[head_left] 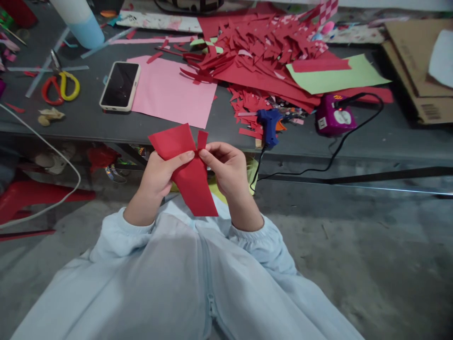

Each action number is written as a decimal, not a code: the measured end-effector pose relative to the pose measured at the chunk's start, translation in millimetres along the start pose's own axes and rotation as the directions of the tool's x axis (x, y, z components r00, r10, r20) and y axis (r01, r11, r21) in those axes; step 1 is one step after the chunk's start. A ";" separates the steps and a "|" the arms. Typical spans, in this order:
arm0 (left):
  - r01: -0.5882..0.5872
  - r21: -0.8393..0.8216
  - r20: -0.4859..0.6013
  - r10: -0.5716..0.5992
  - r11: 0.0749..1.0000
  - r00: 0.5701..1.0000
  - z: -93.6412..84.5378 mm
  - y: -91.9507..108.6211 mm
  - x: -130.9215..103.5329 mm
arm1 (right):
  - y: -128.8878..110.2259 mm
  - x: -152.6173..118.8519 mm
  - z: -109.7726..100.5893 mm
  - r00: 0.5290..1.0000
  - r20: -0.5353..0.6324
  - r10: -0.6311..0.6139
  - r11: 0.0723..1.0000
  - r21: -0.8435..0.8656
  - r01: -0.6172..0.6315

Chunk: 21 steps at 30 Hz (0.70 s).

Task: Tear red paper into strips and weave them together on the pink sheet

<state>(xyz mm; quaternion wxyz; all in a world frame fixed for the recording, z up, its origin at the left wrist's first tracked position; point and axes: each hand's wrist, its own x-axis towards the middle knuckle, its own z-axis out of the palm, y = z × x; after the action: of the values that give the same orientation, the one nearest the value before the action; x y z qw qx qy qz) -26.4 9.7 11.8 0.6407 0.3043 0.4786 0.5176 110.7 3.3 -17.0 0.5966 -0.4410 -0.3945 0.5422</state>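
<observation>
A red paper sheet (196, 186) hangs in front of my lap, just off the table's front edge. My left hand (161, 171) grips it from the left, thumb pressed flat on its face. On the right side, my right hand (228, 165) pinches the paper between thumb and forefinger, where a narrow red strip (202, 140) stands up beside the wider upper part. Both thumb tips are close together near the paper's middle. Beyond my hands, a pink paper sheet (177, 89) lies on the dark table (159, 131), partly beside a phone (121, 86).
Scissors (61, 87) lie at the left, near a blue-and-white bottle (79, 23). Red paper pieces (247, 47) are heaped at the back. A blue glue gun (269, 126) and purple power box (334, 115) with a black cable sit at the right, before cardboard (421, 61).
</observation>
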 end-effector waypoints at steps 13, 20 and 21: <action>-0.060 0.022 -0.014 0.060 0.998 0.998 -4.8 0.2 5.2 | -2.7 1.5 -7.0 0.992 0.085 0.089 0.994 0.050 -0.094; -0.083 -0.010 -0.016 0.083 0.997 0.996 -5.8 -2.2 6.9 | 2.2 0.9 -0.9 0.998 0.056 0.015 0.998 0.060 -0.018; -0.082 -0.011 -0.015 0.081 0.997 0.997 -5.5 -2.2 6.8 | 3.4 0.5 -0.3 0.999 0.049 0.005 0.998 0.056 -0.007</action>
<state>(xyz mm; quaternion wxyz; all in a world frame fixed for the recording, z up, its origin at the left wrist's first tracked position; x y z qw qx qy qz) -30.7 15.0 5.9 0.6173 0.3159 0.4674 0.5483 110.1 3.8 -20.3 0.5973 -0.4119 -0.3923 0.5654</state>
